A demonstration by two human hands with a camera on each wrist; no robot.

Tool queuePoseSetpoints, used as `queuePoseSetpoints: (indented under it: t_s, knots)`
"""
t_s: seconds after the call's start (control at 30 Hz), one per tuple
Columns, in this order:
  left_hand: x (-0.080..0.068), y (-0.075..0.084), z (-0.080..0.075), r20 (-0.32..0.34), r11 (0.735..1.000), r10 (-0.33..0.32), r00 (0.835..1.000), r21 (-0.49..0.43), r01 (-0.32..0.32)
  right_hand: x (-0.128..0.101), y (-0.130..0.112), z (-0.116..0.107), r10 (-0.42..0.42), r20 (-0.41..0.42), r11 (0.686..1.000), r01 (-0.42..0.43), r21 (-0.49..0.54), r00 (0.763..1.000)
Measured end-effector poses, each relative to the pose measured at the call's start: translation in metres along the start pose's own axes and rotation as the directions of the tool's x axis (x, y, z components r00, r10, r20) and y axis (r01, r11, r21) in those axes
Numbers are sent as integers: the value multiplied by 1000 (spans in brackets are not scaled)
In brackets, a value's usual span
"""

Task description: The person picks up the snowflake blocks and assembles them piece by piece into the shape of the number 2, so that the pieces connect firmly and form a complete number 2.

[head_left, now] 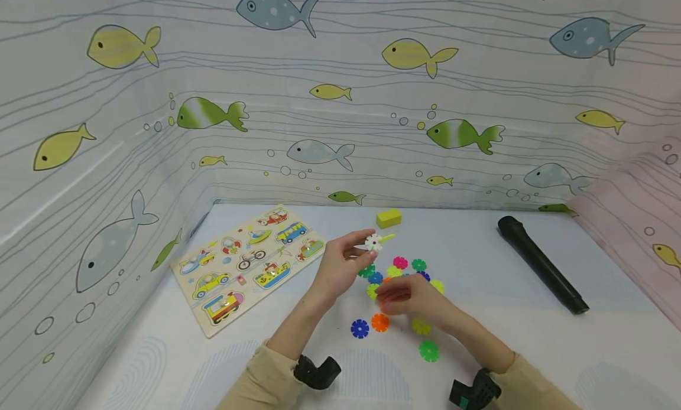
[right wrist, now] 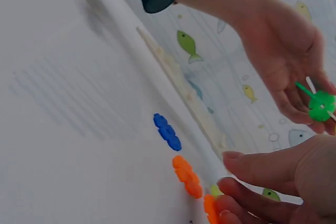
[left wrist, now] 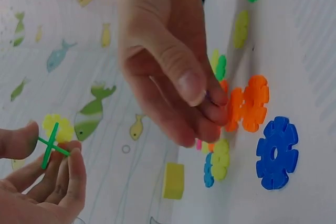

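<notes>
My left hand [head_left: 367, 250] is raised over the table and pinches a small cluster of joined snowflake discs [head_left: 375, 241], white and yellow-green in the head view. The same cluster [left wrist: 51, 142] shows green and yellow in the left wrist view. My right hand [head_left: 391, 301] reaches down into a pile of coloured snowflake discs [head_left: 407, 268], and its fingertips [left wrist: 210, 111] pinch an orange disc [left wrist: 232, 109] on the table. A second orange disc [left wrist: 255, 103] and a blue disc [left wrist: 276, 153] lie flat beside it.
A wooden vehicle puzzle board [head_left: 247, 265] lies at the left. A yellow block [head_left: 388, 218] sits behind the pile, and a black cylinder [head_left: 542, 272] lies at the right. Loose blue [head_left: 359, 328], orange [head_left: 380, 322] and green [head_left: 428, 351] discs lie nearer me. Fish-print walls enclose the table.
</notes>
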State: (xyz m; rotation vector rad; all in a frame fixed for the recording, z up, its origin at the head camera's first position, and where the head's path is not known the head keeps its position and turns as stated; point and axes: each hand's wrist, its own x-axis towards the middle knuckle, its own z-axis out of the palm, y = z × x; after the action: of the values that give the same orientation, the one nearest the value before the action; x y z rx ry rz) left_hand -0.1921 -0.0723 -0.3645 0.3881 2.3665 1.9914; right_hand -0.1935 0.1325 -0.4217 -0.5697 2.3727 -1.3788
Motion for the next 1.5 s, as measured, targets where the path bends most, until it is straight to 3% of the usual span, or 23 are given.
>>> queuePoseSetpoints:
  t_s: [0.2, 0.43, 0.77, 0.87, 0.97, 1.07, 1.17, 1.33, 1.5]
  knots:
    - [0, 2, 1, 12, 1000, -5, 1000, -1, 5, -3, 1, 11, -39, 64, 981, 50, -187, 997]
    - [-1, 3, 2, 20, 1000, 1, 1000, -3, -1, -4, 4, 13, -89, 116, 967, 114, -227, 989]
    - [-2, 2, 2, 21, 1000, -2, 1000, -5, 2, -5, 3, 12, -124, 117, 951, 151, -270, 985]
    - [-2, 1, 2, 21, 1000, 0, 1000, -5, 0, -4, 4, 11, -104, 59, 950, 117, -291, 993]
    - [-2, 1, 2, 19, 1000, 1, 1000, -3, 0, -3, 4, 9, -59, -57, 954, 39, -296, 997]
    - [-1, 1, 2, 16, 1000, -3, 1000, 2, 3, -2, 1, 1, -28, -191, 971, -19, -240, 981]
    - [-1, 1, 3, 17, 1000, -8, 1000, 5, 8, -3, -4, -11, -32, -295, 991, -9, -136, 955]
    - [0, 1, 3, 21, 1000, -13, 1000, 3, 13, -8, -14, -27, -55, -372, 998, 66, 16, 927]
    - [-1, 0, 3, 22, 1000, -11, 1000, 1, 11, -13, -23, -32, 5, -403, 991, 50, 127, 915]
